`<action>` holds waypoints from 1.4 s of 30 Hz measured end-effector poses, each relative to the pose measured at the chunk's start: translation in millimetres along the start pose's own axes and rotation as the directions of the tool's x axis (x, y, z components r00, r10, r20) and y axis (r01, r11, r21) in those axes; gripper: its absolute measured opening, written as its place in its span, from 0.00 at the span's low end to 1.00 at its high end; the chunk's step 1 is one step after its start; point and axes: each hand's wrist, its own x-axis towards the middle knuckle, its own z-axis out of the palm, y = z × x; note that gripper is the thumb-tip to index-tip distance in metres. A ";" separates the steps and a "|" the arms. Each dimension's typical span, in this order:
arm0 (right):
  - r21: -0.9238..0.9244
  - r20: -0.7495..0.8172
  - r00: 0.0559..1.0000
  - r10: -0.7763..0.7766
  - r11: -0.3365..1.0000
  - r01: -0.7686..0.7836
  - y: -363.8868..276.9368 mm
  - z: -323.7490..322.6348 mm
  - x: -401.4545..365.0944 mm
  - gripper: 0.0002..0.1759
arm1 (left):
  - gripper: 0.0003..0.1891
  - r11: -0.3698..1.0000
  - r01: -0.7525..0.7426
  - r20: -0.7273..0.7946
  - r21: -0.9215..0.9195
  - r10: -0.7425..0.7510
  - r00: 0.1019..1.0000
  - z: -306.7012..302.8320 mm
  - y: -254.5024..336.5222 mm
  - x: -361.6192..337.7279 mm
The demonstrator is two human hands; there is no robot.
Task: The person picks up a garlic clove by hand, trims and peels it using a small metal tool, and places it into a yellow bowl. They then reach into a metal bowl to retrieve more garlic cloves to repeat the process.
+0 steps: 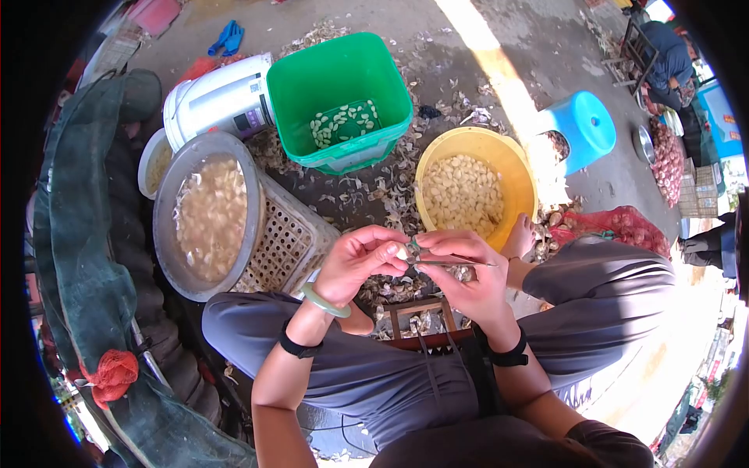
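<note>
My left hand (360,264), with a pale green bangle (325,301) on its wrist, pinches a whitish garlic clove (402,253) between thumb and fingertips. Close beside it, my right hand (466,273) grips a small thin-bladed knife (477,263), which lies across the fingers. The fingertips of both hands nearly meet over my lap. Just beyond them stands a yellow basin (525,168) of cloves (462,191). A green bin (339,58) farther off has peeled cloves (343,121) scattered over its bottom.
At the left, a grey tub (164,248) of cloves in cloudy water rests on a perforated crate (287,248). A white bucket (222,97) lies tipped behind it. Garlic skins (374,199) litter the floor. To the right are a blue stool (587,132), a red mesh bag (624,226) and a person (667,58).
</note>
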 end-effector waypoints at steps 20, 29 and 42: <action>-0.028 -0.079 0.997 0.005 1.000 -0.007 2.8 2.9 -5.1 0.17 | 0.15 0.855 0.025 0.125 -0.518 0.047 0.991 -2.3 -29.3 7.4; -0.007 -0.129 0.990 -0.051 0.999 0.050 0.9 4.5 -3.1 0.17 | 0.17 0.928 0.060 0.072 -0.368 -0.036 0.997 3.1 -20.0 5.3; -0.174 0.045 0.999 -0.026 0.984 0.033 -7.5 -5.4 0.2 0.16 | 0.18 0.996 -0.063 0.109 0.060 0.056 0.992 0.5 -7.4 2.2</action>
